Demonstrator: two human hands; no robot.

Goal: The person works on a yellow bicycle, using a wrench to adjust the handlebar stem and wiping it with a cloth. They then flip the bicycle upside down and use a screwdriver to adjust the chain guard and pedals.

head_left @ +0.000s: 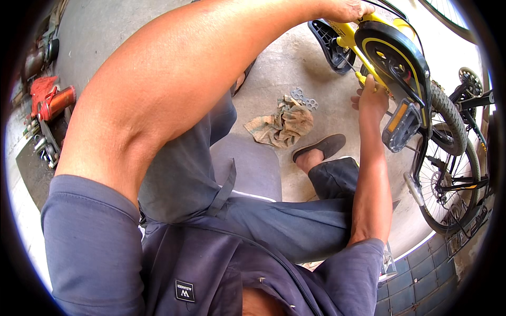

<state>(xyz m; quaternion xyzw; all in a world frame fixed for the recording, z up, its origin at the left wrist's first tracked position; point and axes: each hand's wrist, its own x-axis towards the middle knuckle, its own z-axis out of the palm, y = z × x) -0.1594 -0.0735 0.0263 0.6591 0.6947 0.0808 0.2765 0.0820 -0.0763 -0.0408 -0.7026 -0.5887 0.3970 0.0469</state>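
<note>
A small yellow bicycle (348, 34) is at the upper right, with a black chain guard (377, 39) and a black pedal (403, 125) with an orange reflector. My left hand (350, 9) reaches across the top of the view and grips the bicycle's yellow frame; the upper edge cuts off part of it. Below the chain guard, my right hand (373, 97) is at the lower yellow tube, its fingers curled. What those fingers hold is hidden. A black training wheel bracket (329, 47) sticks out to the left of the frame.
On the floor lie a crumpled rag (284, 124) and a flat metal multi-hole spanner (304, 98). A black bicycle (448, 181) stands at the right. An orange-red tool (55, 100) and metal parts (45, 150) are at the left. My shoe (327, 147) is near the rag.
</note>
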